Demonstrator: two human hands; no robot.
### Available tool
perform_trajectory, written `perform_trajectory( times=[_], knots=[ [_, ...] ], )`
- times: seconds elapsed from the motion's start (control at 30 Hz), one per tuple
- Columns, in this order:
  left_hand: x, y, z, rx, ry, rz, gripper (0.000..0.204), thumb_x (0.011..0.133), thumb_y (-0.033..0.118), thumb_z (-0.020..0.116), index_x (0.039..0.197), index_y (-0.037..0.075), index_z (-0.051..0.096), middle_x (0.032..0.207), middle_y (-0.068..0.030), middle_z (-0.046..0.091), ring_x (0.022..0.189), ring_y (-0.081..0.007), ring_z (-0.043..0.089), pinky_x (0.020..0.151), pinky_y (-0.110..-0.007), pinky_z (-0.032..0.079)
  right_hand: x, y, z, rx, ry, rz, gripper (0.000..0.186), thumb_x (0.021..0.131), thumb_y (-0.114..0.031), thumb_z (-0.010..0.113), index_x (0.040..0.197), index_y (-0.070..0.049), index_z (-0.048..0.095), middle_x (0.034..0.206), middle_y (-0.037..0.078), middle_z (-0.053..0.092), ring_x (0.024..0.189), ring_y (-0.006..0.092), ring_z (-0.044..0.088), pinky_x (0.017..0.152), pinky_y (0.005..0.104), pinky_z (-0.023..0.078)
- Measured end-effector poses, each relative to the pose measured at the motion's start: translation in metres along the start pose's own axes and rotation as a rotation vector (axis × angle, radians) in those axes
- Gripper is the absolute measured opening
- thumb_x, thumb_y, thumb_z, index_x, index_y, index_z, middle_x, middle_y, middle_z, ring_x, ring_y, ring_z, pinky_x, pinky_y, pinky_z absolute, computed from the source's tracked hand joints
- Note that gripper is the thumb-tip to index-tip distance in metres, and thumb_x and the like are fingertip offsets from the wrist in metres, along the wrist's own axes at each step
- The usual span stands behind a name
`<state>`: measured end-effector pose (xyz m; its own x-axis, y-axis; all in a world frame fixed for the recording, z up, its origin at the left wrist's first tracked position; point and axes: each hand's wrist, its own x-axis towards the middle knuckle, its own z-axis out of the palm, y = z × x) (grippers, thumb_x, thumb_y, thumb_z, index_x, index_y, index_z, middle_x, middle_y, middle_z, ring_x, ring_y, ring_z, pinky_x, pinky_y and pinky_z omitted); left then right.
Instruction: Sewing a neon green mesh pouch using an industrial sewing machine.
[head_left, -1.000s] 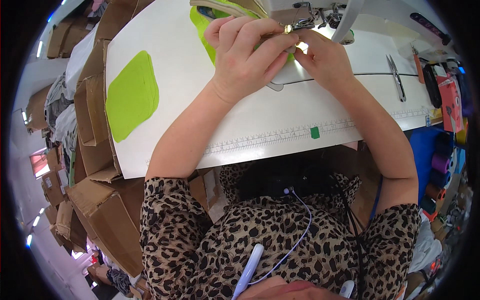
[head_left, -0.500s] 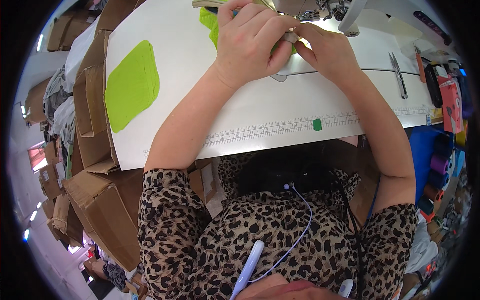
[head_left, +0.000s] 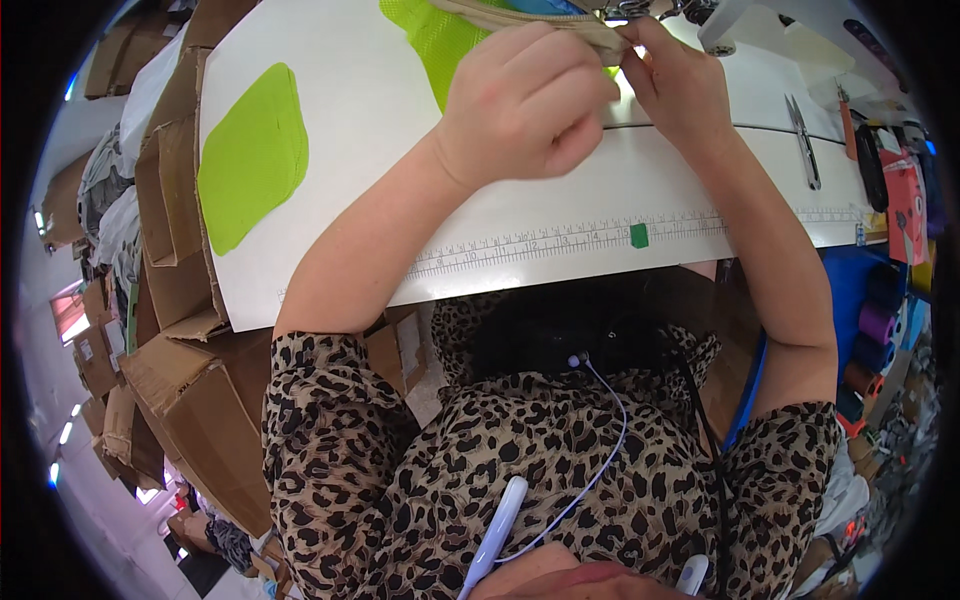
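My left hand [head_left: 535, 105] is curled into a loose fist over the white sewing table [head_left: 370, 110], just in front of a beige zipper tape [head_left: 595, 35]. Whatever its fingers may hold is hidden. Thumb and fingers of my right hand [head_left: 685, 90] pinch the right end of that tape, close under the metal parts of a sewing machine [head_left: 735, 20]. Bright green mesh fabric [head_left: 435, 50] hangs along the tape, left of and behind my left hand. A bit of blue material [head_left: 545, 5] shows at the top edge.
Cut green fabric pieces [head_left: 255, 160] lie stacked at the table's left. Thread snips [head_left: 803, 145] rest on the right, near a red box [head_left: 905, 205]. A ruler strip [head_left: 530, 250] runs along the front edge. Cardboard boxes [head_left: 190, 390] stand left; thread spools [head_left: 877, 325] sit right.
My hands have moved apart, the right one slightly right and the left one down. More of the beige zipper tape and green mesh now shows. The view has shifted slightly.
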<state>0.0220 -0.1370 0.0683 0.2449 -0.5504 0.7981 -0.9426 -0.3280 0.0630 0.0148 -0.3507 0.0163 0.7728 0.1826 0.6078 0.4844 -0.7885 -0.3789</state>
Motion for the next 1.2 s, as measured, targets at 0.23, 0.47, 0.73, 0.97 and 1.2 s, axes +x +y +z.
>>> perform_trajectory(
  times=[0.23,0.47,0.73,0.97,1.2],
  knots=[
    [0.018,0.006,0.001,-0.06,-0.687,-0.502,0.026,0.088,0.021,0.068,0.104,0.001,0.069,0.098,-0.0162,0.068,0.096,-0.0352,0.066,0.083,-0.045,0.055,0.01,-0.004,-0.013,-0.096,0.001,-0.03,0.011,0.09,-0.011,0.066,0.097,-0.004,0.062,0.077,0.013,0.069,0.065,0.0299,0.069,0.056,0.0355,0.053],
    [0.013,-0.006,0.001,0.057,-0.563,-0.513,0.027,0.09,0.02,0.065,0.103,-0.003,0.07,0.098,-0.0224,0.07,0.088,-0.0357,0.069,0.08,-0.042,0.057,0.011,-0.001,-0.005,-0.117,0.101,-0.093,0.012,0.087,-0.008,0.065,0.097,-0.003,0.061,0.077,0.013,0.069,0.065,0.0295,0.07,0.057,0.0357,0.054],
    [0.018,-0.007,0.005,0.308,-0.632,-0.635,0.044,0.087,0.038,0.074,0.099,-0.004,0.07,0.091,-0.0205,0.072,0.085,-0.0334,0.071,0.074,-0.04,0.058,0.0,-0.003,0.0,0.046,0.083,0.041,0.012,0.087,-0.004,0.063,0.098,0.0,0.059,0.073,0.018,0.065,0.063,0.0335,0.068,0.057,0.0406,0.051],
    [0.012,-0.024,0.02,0.361,-0.654,-0.606,0.043,0.09,0.041,0.071,0.095,-0.002,0.069,0.087,-0.0169,0.071,0.08,-0.0279,0.07,0.072,-0.037,0.058,0.003,-0.006,-0.006,0.109,0.028,0.101,0.01,0.087,-0.003,0.064,0.095,0.0,0.059,0.074,0.018,0.065,0.06,0.0316,0.066,0.055,0.0393,0.049],
    [-0.001,-0.037,0.03,0.248,-0.45,-0.415,0.038,0.081,0.018,0.08,0.11,-0.001,0.065,0.109,-0.0167,0.071,0.096,-0.0298,0.069,0.082,-0.039,0.057,-0.006,-0.017,-0.013,-0.178,-0.24,-0.095,0.025,0.085,-0.015,0.069,0.109,-0.015,0.066,0.073,0.009,0.066,0.067,0.0299,0.064,0.062,0.0405,0.052]
  ],
)
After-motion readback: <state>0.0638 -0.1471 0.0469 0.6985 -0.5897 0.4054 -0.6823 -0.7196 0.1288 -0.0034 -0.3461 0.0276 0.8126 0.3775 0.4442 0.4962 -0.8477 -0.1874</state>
